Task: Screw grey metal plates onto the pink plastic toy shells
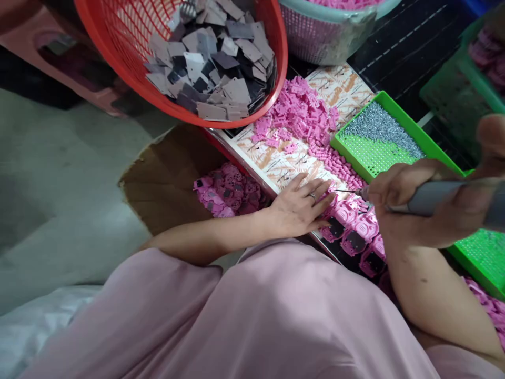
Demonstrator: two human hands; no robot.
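My left hand (pixel 302 208), with a ring on one finger, lies palm down at the table edge. Its fingers are spread and the tips touch pink plastic parts; whatever is under them is hidden. My right hand (pixel 418 223) is wrapped round a grey electric screwdriver (pixel 428 196), held nearly level with its thin bit pointing left. The bit's tip is by my left fingertips, over a pink piece. Just below the bit sit several rounded pink plastic casings (pixel 347 213), some with dark square panels. Small pink cylinders (pixel 335 163) lie beyond my left hand.
A green tray (pixel 353 164) holds small silver screws (pixel 381 123). Flat pink pieces (pixel 300 110) are heaped on the patterned board. A red basket (pixel 281 68) of grey plates stands at upper left. Pink assemblies (pixel 229 189) sit in a cardboard box (pixel 158 179) below the table edge.
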